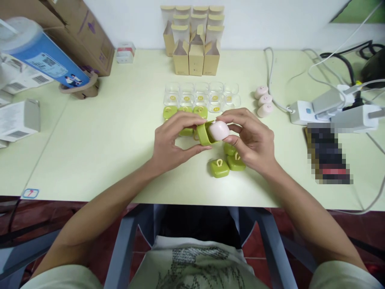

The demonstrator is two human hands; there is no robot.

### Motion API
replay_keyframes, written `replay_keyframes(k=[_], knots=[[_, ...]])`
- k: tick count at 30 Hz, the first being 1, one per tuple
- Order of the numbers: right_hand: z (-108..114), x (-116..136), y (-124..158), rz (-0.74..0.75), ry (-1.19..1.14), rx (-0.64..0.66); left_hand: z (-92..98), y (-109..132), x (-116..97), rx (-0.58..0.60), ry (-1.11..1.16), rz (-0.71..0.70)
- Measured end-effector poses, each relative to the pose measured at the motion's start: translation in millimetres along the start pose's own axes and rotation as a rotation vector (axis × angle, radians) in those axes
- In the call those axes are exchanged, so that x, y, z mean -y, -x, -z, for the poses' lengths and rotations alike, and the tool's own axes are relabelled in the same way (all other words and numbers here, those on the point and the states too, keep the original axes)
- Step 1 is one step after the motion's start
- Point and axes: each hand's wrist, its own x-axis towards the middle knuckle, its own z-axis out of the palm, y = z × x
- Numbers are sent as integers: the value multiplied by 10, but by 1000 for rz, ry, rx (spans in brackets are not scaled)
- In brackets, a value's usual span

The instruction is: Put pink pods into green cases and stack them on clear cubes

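Observation:
My left hand (168,146) grips a small green case cover (203,135) between thumb and fingers. In my right hand (252,138) is a pale pink rounded case (219,131), pinched by thumb and fingers. The pink case sits partly inside the cover's open side, tilted, with its right part sticking out. Several green cases with cream loops lie about the hands: a group behind the left fingers, with one green case (170,112) at its edge, and a few by the right wrist, including a green case (219,168) nearest me.
Rows of clear plastic boxes (201,97) with yellow marks lie beyond my hands. Several pink cases (265,100) stand to their right. Open tan cartons (196,60) line the wall. A power strip (305,112) with cables is at right; a blue cup (51,58) at left.

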Motion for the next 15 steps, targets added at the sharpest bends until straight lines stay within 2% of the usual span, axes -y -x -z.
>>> replay_keyframes(k=[9,15], knots=[[-33,-27,14,86,63,-21,7,-24,39,-12,-68,-97],[-44,8,-10,75,-19,-33,-13,-9,52,-25,-114,-134]])
